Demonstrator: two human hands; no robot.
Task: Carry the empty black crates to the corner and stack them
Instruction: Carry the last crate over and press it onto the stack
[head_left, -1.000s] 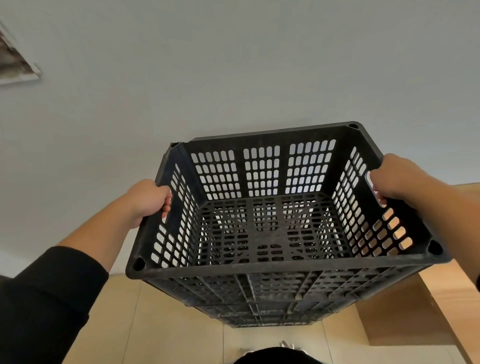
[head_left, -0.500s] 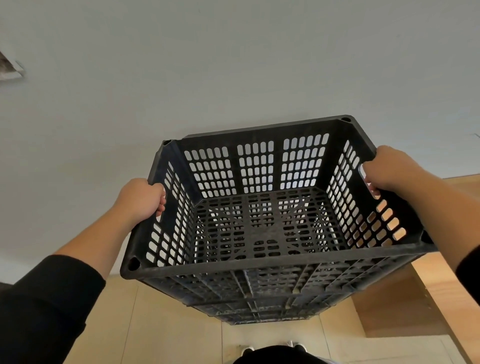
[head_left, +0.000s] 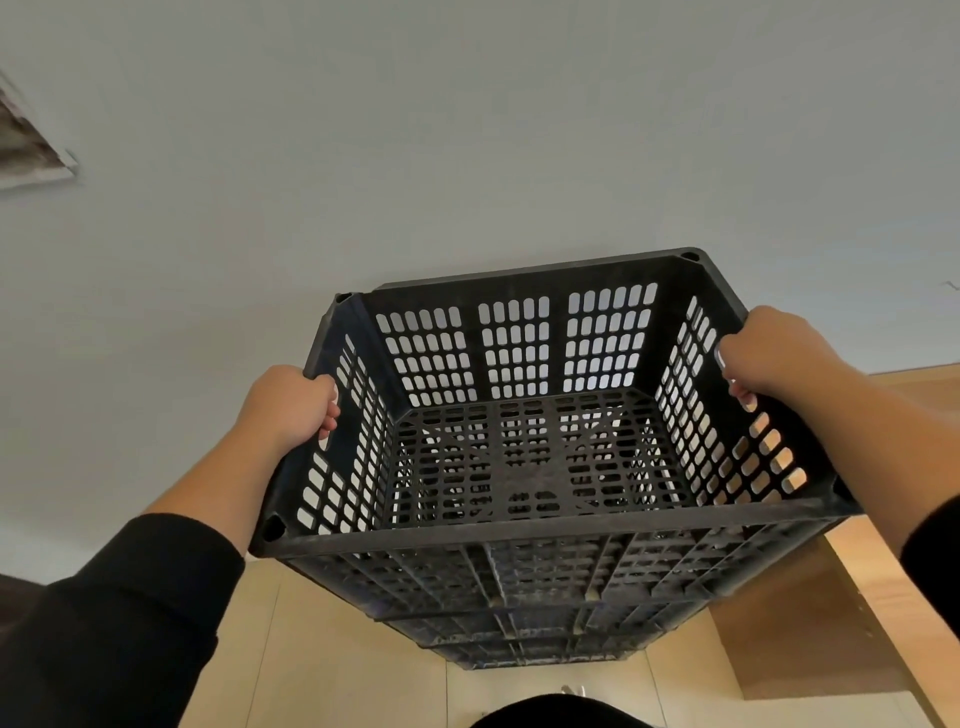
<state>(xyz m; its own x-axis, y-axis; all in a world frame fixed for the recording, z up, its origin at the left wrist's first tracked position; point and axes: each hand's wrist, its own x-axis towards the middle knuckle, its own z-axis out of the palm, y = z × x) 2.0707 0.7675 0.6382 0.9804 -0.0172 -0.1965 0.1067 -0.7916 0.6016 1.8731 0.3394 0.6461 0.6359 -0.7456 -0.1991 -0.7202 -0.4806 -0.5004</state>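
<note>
An empty black perforated crate (head_left: 524, 462) fills the middle of the view, its open top facing me. My left hand (head_left: 291, 405) grips the handle slot in its left wall. On the opposite side my right hand (head_left: 769, 353) grips the right wall's handle slot. Under this crate I see the slatted walls of more black crates (head_left: 519, 639) in a stack, right beneath it. Whether the held crate rests on them I cannot tell.
A plain grey-white wall (head_left: 467, 156) rises straight ahead. A light tiled floor (head_left: 322, 654) lies below. A wooden panel or furniture edge (head_left: 883, 597) stands at the right. A framed picture corner (head_left: 31, 150) shows at the upper left.
The view has shifted slightly; the crate sits a little higher and more centred than a second ago. Both hands keep the same grips on its sides.
</note>
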